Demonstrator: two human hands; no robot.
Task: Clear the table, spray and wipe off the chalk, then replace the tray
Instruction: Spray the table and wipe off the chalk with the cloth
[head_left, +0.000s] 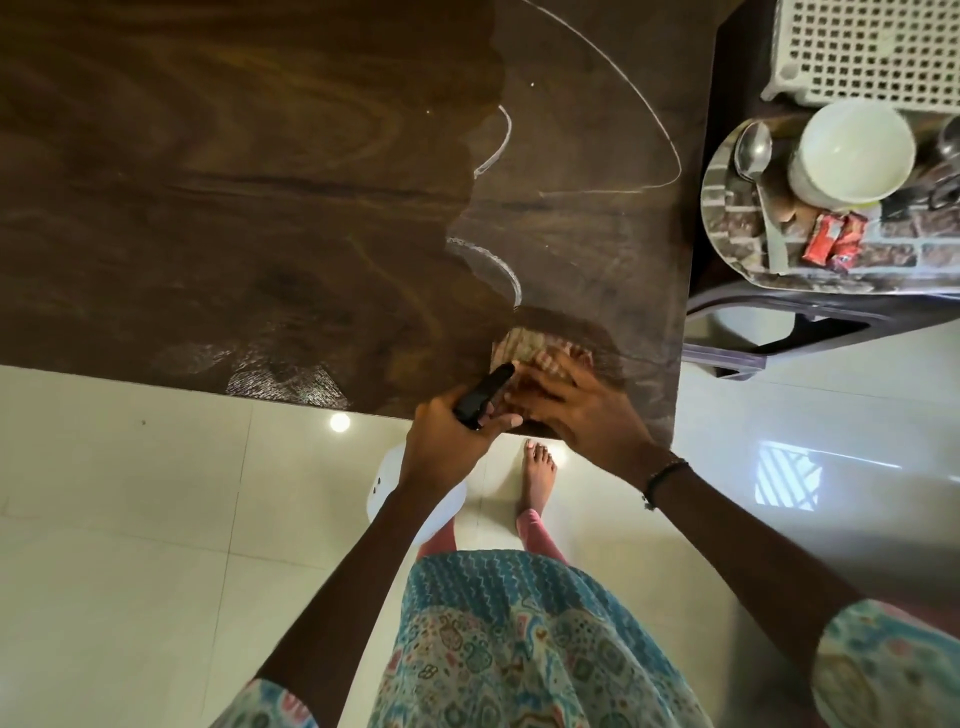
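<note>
Chalk lines (506, 140) curve across the table (208, 182); my right hand (576, 410) presses flat on the cloth (524, 345), my left hand (447, 441) wraps the spray bottle (480, 397).

Teal patterned dress (498, 639), short sleeves, pink leggings (535, 530), black beaded bracelet (662, 478), bare feet.

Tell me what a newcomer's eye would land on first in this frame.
Probably the two hands at the table's near edge: the right hand presses a cloth onto the wood while the left hand grips a black-topped spray bottle. Next, the white chalk lines curving across the dark table, with a wet sheen left of them. The loaded tray waits on a chair at right.
</note>
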